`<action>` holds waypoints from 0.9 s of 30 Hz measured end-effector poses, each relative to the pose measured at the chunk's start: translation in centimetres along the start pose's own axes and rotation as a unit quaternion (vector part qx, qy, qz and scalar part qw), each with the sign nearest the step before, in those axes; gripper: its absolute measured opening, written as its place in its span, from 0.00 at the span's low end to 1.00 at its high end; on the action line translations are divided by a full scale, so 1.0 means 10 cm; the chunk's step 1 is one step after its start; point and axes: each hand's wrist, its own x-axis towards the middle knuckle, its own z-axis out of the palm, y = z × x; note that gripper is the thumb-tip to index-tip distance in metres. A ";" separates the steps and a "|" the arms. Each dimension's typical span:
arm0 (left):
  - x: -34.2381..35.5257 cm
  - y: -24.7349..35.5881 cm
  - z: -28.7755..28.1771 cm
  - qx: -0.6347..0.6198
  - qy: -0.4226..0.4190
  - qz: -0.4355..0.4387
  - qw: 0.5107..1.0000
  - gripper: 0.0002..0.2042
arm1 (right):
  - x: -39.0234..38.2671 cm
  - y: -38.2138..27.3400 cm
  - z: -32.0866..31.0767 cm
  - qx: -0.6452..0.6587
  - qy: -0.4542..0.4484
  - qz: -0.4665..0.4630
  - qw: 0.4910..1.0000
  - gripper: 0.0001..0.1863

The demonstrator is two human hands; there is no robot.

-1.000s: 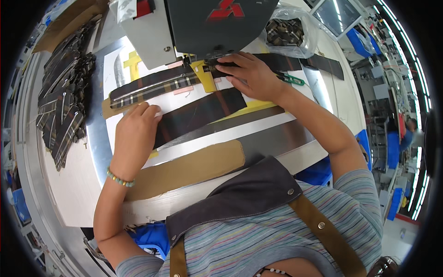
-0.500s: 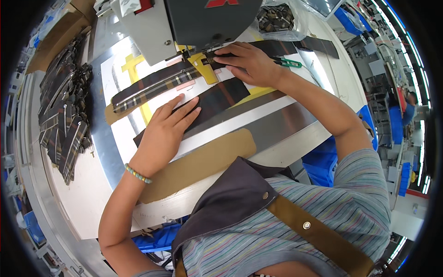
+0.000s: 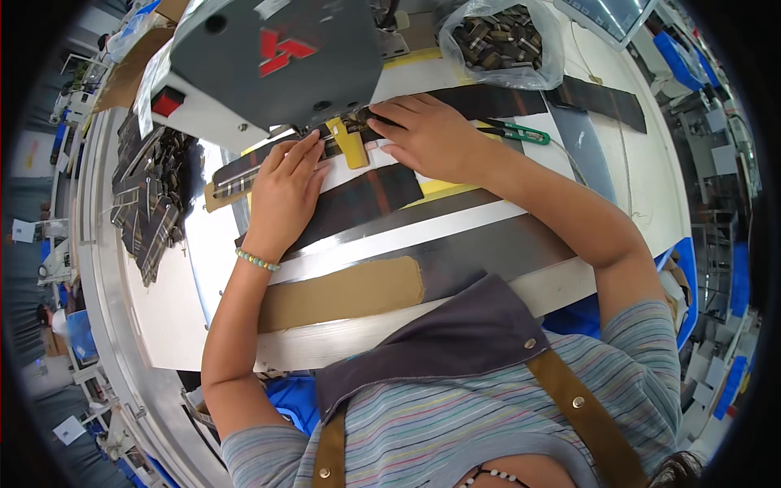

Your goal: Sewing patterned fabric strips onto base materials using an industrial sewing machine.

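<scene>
My left hand (image 3: pixel 281 195) lies with fingers stretched over a dark plaid strip with a zipper (image 3: pixel 244 167), its fingertips just left of the yellow plate (image 3: pixel 351 146) under the sewing machine head (image 3: pixel 277 69). My right hand (image 3: pixel 443 138) is bent at the right of that plate. A thin dark thing shows between its fingers, too covered to name. Under the machine, the work by the needle is mostly hidden by the head and my fingers. Another dark plaid strip (image 3: pixel 366 199) lies flat nearer me, partly beneath my left hand and wrist.
Green-handled thread snips (image 3: pixel 525 133) lie right of my right hand, by a dark fabric strip (image 3: pixel 488 102). A clear bag of small plaid pieces (image 3: pixel 500 41) stands behind. Zippered plaid pieces (image 3: pixel 150 195) are heaped at left. A brown cardboard piece (image 3: pixel 346 293) lies near the front edge.
My left hand has moved forward, off the nearer strip and onto the zippered one beside the yellow plate. My right hand stays by the plate. The view has shifted.
</scene>
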 end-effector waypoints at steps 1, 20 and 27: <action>0.05 0.01 0.03 0.018 -0.007 0.005 1.000 0.20 | -0.01 0.00 0.00 0.003 -0.008 0.004 1.000 0.23; 0.13 0.04 0.11 0.072 -0.034 0.039 0.996 0.18 | 0.10 -0.08 -0.21 -0.055 -0.136 0.034 0.989 0.25; 0.06 0.07 0.16 0.058 0.011 0.014 0.998 0.20 | 0.04 -0.10 -0.14 -0.057 -0.073 0.020 0.995 0.25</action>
